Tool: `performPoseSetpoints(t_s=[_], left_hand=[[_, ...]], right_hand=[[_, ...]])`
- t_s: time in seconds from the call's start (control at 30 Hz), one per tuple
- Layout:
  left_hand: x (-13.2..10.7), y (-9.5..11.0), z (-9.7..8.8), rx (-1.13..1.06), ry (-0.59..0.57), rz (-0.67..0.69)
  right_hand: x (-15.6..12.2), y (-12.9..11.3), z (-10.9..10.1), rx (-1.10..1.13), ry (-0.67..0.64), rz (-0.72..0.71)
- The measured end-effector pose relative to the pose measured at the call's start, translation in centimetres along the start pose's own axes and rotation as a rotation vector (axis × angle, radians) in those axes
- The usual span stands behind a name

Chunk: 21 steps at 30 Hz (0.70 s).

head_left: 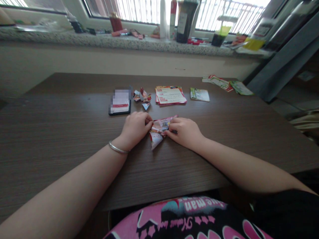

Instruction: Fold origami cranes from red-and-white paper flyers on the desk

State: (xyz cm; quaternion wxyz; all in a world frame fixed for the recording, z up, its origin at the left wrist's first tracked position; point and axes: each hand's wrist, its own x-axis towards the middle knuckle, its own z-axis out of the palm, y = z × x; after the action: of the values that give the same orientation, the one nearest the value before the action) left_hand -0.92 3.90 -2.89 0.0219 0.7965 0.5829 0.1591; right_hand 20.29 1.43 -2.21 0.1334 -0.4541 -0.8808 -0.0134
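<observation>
A creased sheet of printed paper [159, 126], pink and pale with small pictures, is stretched between my two hands just above the table. My left hand [137, 127], with a silver bangle at the wrist, pinches its left edge between thumb and finger. At the opposite side my right hand [185, 132] grips the paper with curled fingers. A lower flap of the sheet hangs down in a point toward me. Beyond it, folded paper shapes [142, 97] sit in a small cluster, close to my left hand.
A phone [120, 101] lies left of the folded shapes. To their right are a stack of printed cards [170, 95] and a smaller stack [200, 95]. More leaflets [220, 83] lie at the table's back right. Bottles and small items crowd the windowsill [149, 44].
</observation>
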Motion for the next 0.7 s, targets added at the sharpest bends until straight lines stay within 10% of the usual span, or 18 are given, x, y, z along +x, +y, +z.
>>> performPoseSetpoints(t_s=[0.7], left_hand=[[0.0, 0.1, 0.0, 0.021, 0.01, -0.004]], right_hand=[[0.3, -1.1, -0.2, -0.048, -0.026, 0.049]])
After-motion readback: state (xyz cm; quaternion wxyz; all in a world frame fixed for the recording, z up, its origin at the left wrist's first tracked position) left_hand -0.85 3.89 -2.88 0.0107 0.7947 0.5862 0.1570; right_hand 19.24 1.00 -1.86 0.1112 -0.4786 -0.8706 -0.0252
